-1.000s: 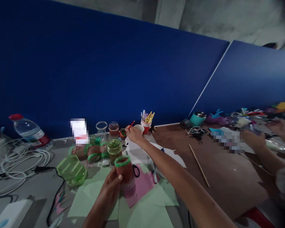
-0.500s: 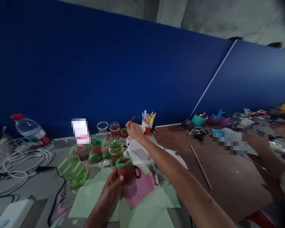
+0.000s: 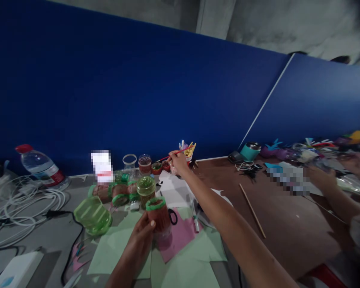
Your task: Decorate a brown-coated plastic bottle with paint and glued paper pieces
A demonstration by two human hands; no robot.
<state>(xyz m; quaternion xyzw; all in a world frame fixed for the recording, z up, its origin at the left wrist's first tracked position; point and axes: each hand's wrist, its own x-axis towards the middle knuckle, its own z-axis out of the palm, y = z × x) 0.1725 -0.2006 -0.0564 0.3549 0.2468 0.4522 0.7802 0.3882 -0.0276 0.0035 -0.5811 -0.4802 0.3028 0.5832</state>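
My left hand (image 3: pixel 139 240) is wrapped round a brown-painted jar with a green rim (image 3: pixel 158 214), held upright over pink and green paper sheets (image 3: pixel 180 240). My right hand (image 3: pixel 177 162) is stretched far forward and pinches a thin red paintbrush (image 3: pixel 172 155), whose tip points left toward small paint pots (image 3: pixel 156 168). A red cup of pens and tools (image 3: pixel 186 154) stands just behind that hand, partly hidden by it.
Several green-banded jars (image 3: pixel 120 192) and a tipped green plastic container (image 3: pixel 92 214) lie left of the held jar. A water bottle (image 3: pixel 40 167) and white cables (image 3: pixel 24 200) sit far left. A wooden stick (image 3: pixel 252 209) lies on the brown table; another person's hands (image 3: pixel 321 176) work at right.
My right hand has shifted slightly right and lifted the brush out of the paint pot, so the brush now lies nearly level. The left hand keeps the jar in place.
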